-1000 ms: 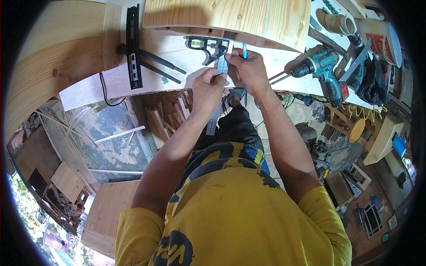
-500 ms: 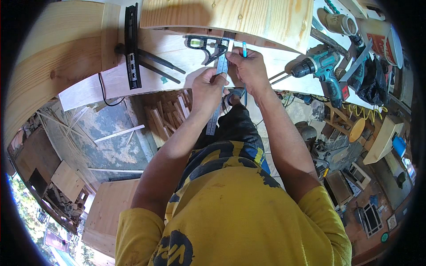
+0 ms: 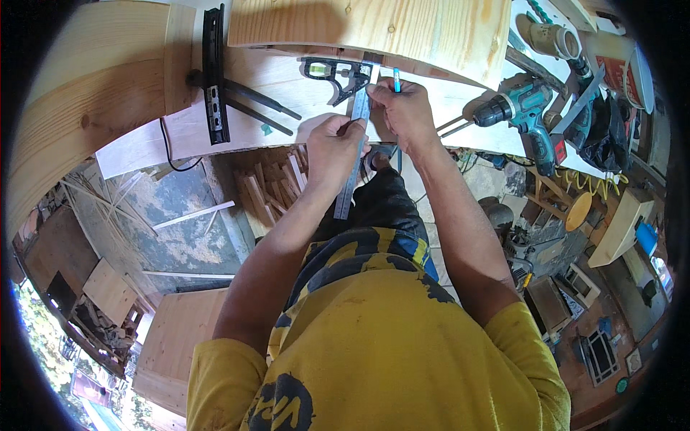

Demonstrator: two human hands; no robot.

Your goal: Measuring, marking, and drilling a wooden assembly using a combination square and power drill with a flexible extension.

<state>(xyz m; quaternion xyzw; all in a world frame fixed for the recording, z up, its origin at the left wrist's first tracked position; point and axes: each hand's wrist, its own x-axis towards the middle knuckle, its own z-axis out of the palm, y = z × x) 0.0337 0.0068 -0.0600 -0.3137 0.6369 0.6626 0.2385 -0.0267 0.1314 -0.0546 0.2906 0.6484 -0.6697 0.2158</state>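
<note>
The combination square [image 3: 361, 104] sits by the wooden panel's [image 3: 374, 25] near edge, blade overhanging the table [image 3: 133, 154]. Left hand [image 3: 333, 151] pinches the blade; right hand [image 3: 406, 115] grips a blue writing tool [image 3: 397, 80]. Steady, light pressure should prevent slipping. Drill [image 3: 528, 115] right, drawer slide [image 3: 214, 79] left, neither obstructing.

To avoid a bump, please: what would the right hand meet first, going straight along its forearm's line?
The right hand would likely meet the pale wooden panel first; relative height is unclear.
</note>
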